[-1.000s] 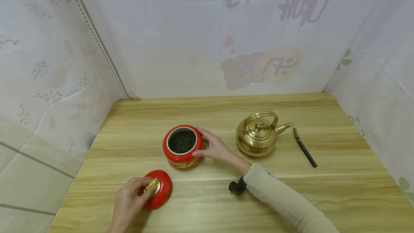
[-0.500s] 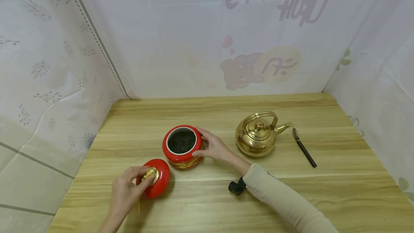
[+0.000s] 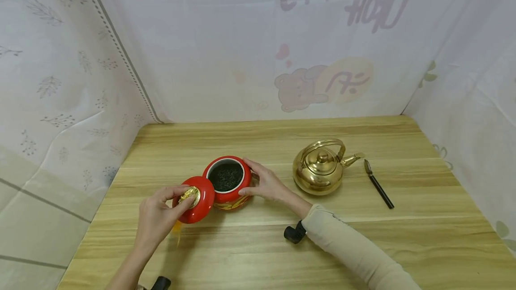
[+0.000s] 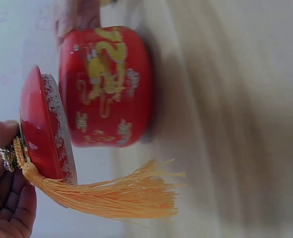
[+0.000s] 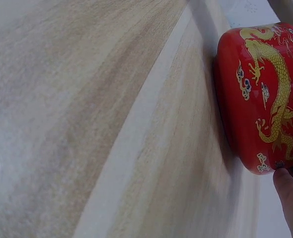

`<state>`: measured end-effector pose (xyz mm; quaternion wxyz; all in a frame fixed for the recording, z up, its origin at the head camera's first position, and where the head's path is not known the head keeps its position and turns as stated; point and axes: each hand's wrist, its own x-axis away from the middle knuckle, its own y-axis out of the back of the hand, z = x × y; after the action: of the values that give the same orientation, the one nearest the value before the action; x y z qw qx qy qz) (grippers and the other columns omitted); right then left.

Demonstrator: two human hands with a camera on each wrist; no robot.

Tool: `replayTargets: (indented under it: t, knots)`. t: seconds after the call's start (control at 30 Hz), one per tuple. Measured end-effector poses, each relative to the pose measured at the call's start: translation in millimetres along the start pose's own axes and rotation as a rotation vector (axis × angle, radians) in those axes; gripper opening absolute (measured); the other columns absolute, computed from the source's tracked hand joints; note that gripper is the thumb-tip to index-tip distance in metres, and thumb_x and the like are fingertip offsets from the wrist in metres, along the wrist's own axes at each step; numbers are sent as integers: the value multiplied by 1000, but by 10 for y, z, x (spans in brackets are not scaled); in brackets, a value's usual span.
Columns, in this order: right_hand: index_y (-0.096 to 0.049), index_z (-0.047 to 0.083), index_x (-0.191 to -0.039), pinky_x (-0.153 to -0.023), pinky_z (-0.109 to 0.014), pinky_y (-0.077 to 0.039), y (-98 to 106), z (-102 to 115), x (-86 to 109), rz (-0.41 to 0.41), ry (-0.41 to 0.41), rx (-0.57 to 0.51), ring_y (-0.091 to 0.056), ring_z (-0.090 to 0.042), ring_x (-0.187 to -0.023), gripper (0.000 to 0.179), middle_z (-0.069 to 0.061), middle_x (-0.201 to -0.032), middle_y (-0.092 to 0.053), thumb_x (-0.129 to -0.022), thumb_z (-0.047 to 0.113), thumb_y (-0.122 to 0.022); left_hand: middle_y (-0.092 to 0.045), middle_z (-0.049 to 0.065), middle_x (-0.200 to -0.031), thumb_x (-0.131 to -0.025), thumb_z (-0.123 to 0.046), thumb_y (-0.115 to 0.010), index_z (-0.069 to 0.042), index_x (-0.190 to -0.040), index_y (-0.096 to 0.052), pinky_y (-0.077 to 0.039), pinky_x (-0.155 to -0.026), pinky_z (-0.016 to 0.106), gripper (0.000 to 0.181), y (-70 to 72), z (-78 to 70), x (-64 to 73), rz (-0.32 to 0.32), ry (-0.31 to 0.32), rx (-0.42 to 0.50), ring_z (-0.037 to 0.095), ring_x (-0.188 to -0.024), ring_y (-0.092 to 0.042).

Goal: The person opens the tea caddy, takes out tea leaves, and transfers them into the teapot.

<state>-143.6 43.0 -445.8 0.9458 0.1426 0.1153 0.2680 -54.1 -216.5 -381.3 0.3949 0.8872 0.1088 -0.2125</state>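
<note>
My left hand (image 3: 161,211) pinches the gold knob (image 4: 11,153) of a domed red lid (image 3: 203,202). The lid is raised over the table and tilted, its edge overlapping the jar's near-left rim in the head view. From the knob hangs a yellow tassel (image 4: 111,196). The red jar (image 5: 265,104), painted with a gold dragon, stands upright and uncovered, with dark loose leaves (image 3: 226,176) that look like tea inside. My right hand (image 3: 264,184) holds the jar's right side, thumb at the front and fingers behind, the fingers partly hidden.
A brass teapot (image 3: 318,173) with an arched handle stands right of the jar, spout pointing right. Beside the spout lies a slim tool (image 3: 380,189) with a black handle. Patterned cloth walls (image 3: 225,57) border the wooden table (image 3: 258,254) at the back and sides.
My left hand has lifted the lid off the table and brought it up and forward to the jar's near-left edge. My right hand and the jar have stayed in place.
</note>
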Motion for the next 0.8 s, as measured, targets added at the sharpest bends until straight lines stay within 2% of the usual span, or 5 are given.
replayTargets:
  t: [0.2, 0.43, 0.7, 0.8]
  knots:
    - [-26, -5, -145, -108, -37, -38, 2, -16, -3, 1, 20, 9, -38, -31, -134, 90, -21, -150, -29, -74, 8, -79, -71, 3, -82, -66, -6, -84, -6, -84, -75, -43, -55, 9, 20, -47, -85, -193, 34, -27, 35, 1, -65, -54]
    - [-26, -5, -145, -107, -37, -39, -1, -30, 4, -2, 3, -15, -40, -31, -132, 89, -20, -150, -30, -75, 7, -79, -69, 2, -78, -67, -6, -84, -5, -83, -74, -41, -53, 11, 19, -184, -168, -380, 71, -67, 41, 12, -62, -53]
    - [-24, -5, -146, -107, -43, -38, -5, -23, 0, 2, 2, 6, -36, -35, -134, 90, -21, -151, -27, -75, 6, -78, -62, 1, -69, -69, -7, -82, -5, -83, -74, -38, -48, 18, 16, -336, -252, -529, 111, -94, 45, 15, -60, -50]
    - [-23, -5, -146, -107, -41, -39, -1, -21, -2, 5, 5, 9, -37, -34, -134, 90, -20, -151, -28, -76, 8, -78, -59, 1, -66, -70, -9, -82, -5, -82, -74, -36, -48, 18, 16, -381, -274, -566, 128, -97, 47, 16, -60, -50]
